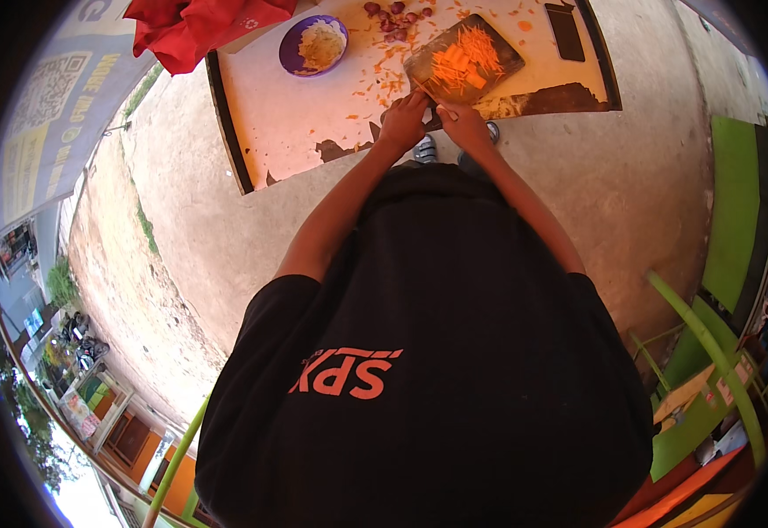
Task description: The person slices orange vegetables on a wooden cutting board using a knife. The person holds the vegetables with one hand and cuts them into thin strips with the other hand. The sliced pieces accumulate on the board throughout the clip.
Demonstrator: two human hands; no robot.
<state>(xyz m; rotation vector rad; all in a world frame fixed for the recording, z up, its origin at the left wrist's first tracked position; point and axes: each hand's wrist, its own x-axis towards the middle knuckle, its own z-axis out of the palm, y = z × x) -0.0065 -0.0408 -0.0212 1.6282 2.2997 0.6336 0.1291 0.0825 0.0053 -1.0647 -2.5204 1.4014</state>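
My left hand (406,121) is at the near edge of the table, fingers bent beside the lower left corner of a dark cutting board (512,64). Close to its right, my right hand (464,124) is curled around a thin narrow object (427,91), perhaps a knife, that points up and left past the left fingertips. Whether the left fingers grip it too is hidden. On the board lie a heap of shredded carrot (478,47) and several flat carrot slices (458,61). Carrot scraps (392,86) litter the tabletop to the left.
The worn table (258,119) has a peeling front edge. On it are a purple bowl (289,49) holding a pale mixture, several shallots (394,25), a dark rectangular phone-like item (566,33) and red fabric (205,26). Green metal bars (700,336) stand right.
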